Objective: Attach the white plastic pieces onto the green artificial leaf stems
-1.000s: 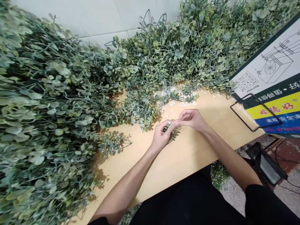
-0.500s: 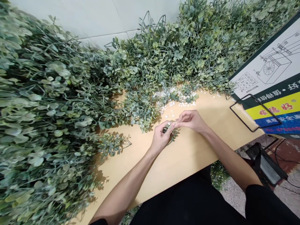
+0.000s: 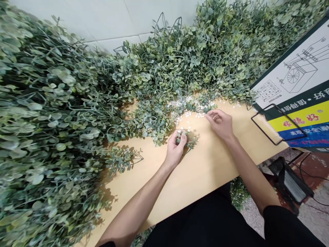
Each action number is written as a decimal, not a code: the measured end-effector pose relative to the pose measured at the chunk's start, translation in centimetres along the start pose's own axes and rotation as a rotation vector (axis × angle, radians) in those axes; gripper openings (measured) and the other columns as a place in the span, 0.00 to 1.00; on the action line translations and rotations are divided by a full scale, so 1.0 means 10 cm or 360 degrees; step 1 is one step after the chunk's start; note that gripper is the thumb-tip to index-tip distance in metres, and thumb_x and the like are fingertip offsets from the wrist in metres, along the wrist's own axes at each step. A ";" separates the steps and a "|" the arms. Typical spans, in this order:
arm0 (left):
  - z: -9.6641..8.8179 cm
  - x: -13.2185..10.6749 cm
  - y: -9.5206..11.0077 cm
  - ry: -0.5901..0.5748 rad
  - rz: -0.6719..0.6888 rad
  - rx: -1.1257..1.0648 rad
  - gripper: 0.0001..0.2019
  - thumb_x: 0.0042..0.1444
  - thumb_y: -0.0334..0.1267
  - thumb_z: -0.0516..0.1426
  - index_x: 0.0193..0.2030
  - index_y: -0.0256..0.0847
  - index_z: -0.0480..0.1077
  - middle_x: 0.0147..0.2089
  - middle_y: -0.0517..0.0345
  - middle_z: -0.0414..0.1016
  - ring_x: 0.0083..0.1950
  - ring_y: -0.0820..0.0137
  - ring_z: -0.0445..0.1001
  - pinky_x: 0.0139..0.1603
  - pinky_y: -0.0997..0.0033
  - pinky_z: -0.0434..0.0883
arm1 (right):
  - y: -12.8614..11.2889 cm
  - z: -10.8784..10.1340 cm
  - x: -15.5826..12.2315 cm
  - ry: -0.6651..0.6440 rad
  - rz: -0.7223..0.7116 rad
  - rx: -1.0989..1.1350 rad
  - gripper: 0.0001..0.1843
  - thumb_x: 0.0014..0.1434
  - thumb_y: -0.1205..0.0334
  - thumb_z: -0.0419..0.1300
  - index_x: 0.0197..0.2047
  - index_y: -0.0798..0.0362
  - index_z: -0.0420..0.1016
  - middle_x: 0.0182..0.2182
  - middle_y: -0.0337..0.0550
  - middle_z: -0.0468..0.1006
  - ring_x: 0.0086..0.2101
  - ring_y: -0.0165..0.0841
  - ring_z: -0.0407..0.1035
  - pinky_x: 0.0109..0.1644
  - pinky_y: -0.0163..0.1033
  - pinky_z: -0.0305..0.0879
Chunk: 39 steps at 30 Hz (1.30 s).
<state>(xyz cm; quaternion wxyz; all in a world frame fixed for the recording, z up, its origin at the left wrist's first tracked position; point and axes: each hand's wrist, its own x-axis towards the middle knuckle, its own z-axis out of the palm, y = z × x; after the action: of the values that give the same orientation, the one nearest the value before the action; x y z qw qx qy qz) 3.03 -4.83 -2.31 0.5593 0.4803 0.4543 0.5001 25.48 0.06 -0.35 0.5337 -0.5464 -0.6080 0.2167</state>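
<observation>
My left hand [image 3: 175,146] is closed around an artificial green leaf sprig [image 3: 192,141]. Part of the sprig sticks out on the right of the fingers, and the rest is hidden in the palm. A small white piece shows at the fingertips. Beyond it lie scattered small white pieces [image 3: 189,114] on the wooden table [image 3: 203,168]. My right hand [image 3: 221,125] is at the near right edge of these pieces, thumb and forefinger pinched together. Whatever is between those two fingertips is too small to make out.
Large heaps of artificial foliage [image 3: 51,120] cover the left and the back [image 3: 180,65]. A separate sprig [image 3: 123,158] lies left of my hands. At right stands a printed box [image 3: 295,92] with a black wire frame [image 3: 280,128] against it. Below is a black device with cables [image 3: 291,181].
My right hand has left the sprig and moved right and away from me, to the white pieces. My left hand stays nearly in place with the sprig.
</observation>
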 end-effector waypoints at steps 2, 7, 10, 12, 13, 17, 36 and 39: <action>-0.01 0.00 0.02 -0.0031 0.0018 -0.0021 0.21 0.56 0.57 0.67 0.41 0.42 0.70 0.32 0.64 0.68 0.30 0.74 0.68 0.32 0.74 0.71 | 0.14 -0.04 0.02 -0.0022 -0.0173 -0.0292 0.05 0.65 0.58 0.65 0.40 0.49 0.82 0.37 0.45 0.84 0.38 0.38 0.76 0.42 0.42 0.74; 0.04 -0.03 0.16 -0.0080 -0.0001 0.0089 0.36 0.33 0.39 0.79 0.50 0.43 0.71 0.38 0.62 0.77 0.34 0.71 0.75 0.38 0.71 0.75 | 0.30 -0.04 0.04 -0.0215 -0.0436 -0.0510 0.09 0.69 0.64 0.59 0.47 0.47 0.81 0.41 0.46 0.85 0.45 0.42 0.75 0.52 0.47 0.74; 0.07 -0.03 0.18 -0.0074 -0.0032 0.0113 0.28 0.37 0.40 0.78 0.44 0.40 0.74 0.39 0.58 0.78 0.35 0.69 0.76 0.39 0.68 0.76 | 0.31 -0.05 0.04 -0.0259 -0.0525 -0.0546 0.11 0.71 0.65 0.56 0.47 0.48 0.81 0.40 0.47 0.84 0.44 0.43 0.73 0.52 0.48 0.73; 0.07 -0.02 0.17 -0.0102 0.0011 0.0160 0.21 0.42 0.40 0.77 0.37 0.39 0.74 0.35 0.58 0.76 0.34 0.70 0.74 0.38 0.67 0.75 | 0.30 -0.05 0.05 -0.0295 -0.0551 -0.0576 0.11 0.71 0.65 0.55 0.46 0.49 0.80 0.39 0.47 0.84 0.44 0.43 0.72 0.52 0.49 0.72; 0.06 -0.01 0.16 -0.0116 0.0056 0.0179 0.19 0.43 0.41 0.76 0.35 0.39 0.74 0.34 0.59 0.75 0.34 0.70 0.73 0.38 0.68 0.74 | 0.29 -0.06 0.05 -0.0310 -0.0555 -0.0586 0.12 0.71 0.66 0.54 0.46 0.49 0.80 0.40 0.47 0.83 0.43 0.43 0.72 0.53 0.49 0.72; 0.06 0.00 0.13 -0.0131 0.0243 0.0159 0.17 0.49 0.40 0.74 0.32 0.40 0.69 0.36 0.58 0.73 0.39 0.69 0.75 0.45 0.66 0.75 | 0.20 -0.04 0.04 -0.0246 -0.0496 -0.0449 0.10 0.71 0.65 0.54 0.43 0.48 0.78 0.42 0.48 0.82 0.45 0.43 0.73 0.56 0.51 0.71; 0.06 -0.01 0.19 -0.0175 0.0044 -0.0064 0.13 0.53 0.41 0.72 0.37 0.38 0.75 0.36 0.57 0.77 0.35 0.70 0.76 0.39 0.70 0.77 | -0.19 0.18 -0.14 -0.0650 0.0551 0.0995 0.18 0.54 0.50 0.77 0.40 0.50 0.77 0.37 0.41 0.84 0.35 0.33 0.81 0.47 0.42 0.81; 0.07 -0.02 0.19 -0.0049 -0.0053 -0.0063 0.22 0.35 0.36 0.79 0.34 0.37 0.74 0.34 0.58 0.78 0.34 0.69 0.77 0.36 0.71 0.76 | -0.16 0.19 -0.15 -0.0655 0.0604 0.1095 0.17 0.54 0.53 0.77 0.41 0.50 0.78 0.38 0.41 0.84 0.36 0.33 0.82 0.47 0.40 0.82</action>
<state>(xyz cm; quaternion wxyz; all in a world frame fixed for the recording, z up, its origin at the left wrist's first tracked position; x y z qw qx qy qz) 3.49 -5.05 -0.37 0.5839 0.4691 0.4436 0.4921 22.88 -1.14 -0.29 0.5030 -0.3845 -0.4831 0.6048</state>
